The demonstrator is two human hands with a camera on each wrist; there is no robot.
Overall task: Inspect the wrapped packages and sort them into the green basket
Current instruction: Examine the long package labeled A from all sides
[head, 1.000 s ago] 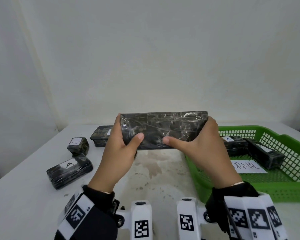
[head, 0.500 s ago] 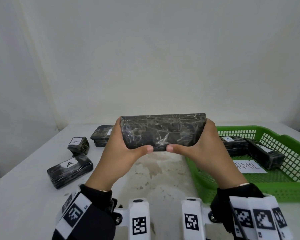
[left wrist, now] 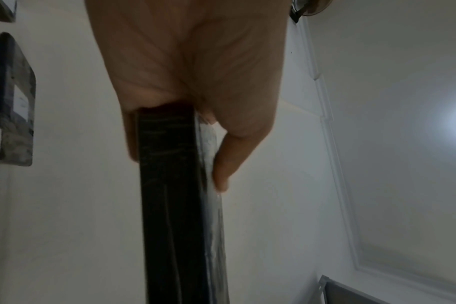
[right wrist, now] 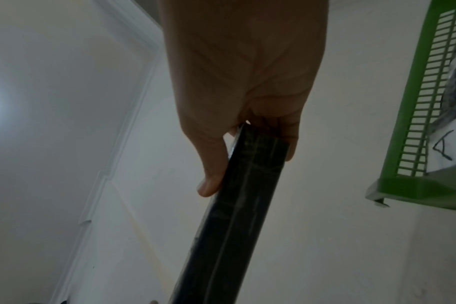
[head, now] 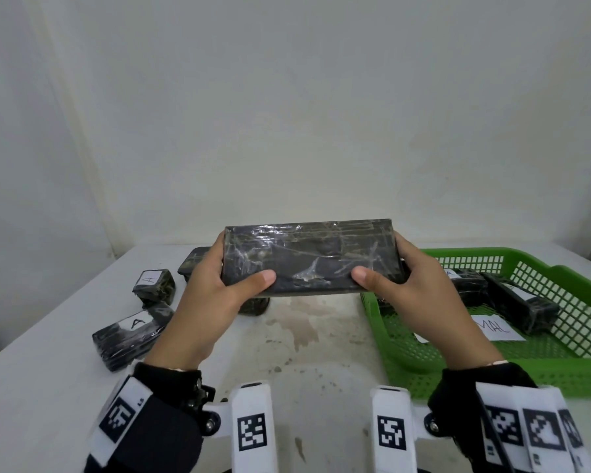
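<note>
A long dark package [head: 309, 257] wrapped in clear film is held level above the table, both hands on it. My left hand [head: 219, 285] grips its left end, thumb on the near face. My right hand [head: 403, 281] grips the right end the same way. The wrist views show the package [left wrist: 175, 205] [right wrist: 237, 216] edge-on, with the left hand [left wrist: 190, 86] and the right hand [right wrist: 245, 86] each clamping it between thumb and fingers. The green basket [head: 492, 377] stands at the right and holds two wrapped packages [head: 522, 305] and a paper label [head: 498, 327].
Wrapped packages lie on the white table at the left: a long one marked A [head: 130, 334], a small one marked A [head: 154, 285], and another [head: 195, 264] behind my left hand. A white wall rises behind the table. The basket's corner [right wrist: 414, 189] shows in the right wrist view.
Both hands have turned the package, and its top edge now tilts toward me. My thumbs came together near the middle of its lower edge, then moved apart again.
</note>
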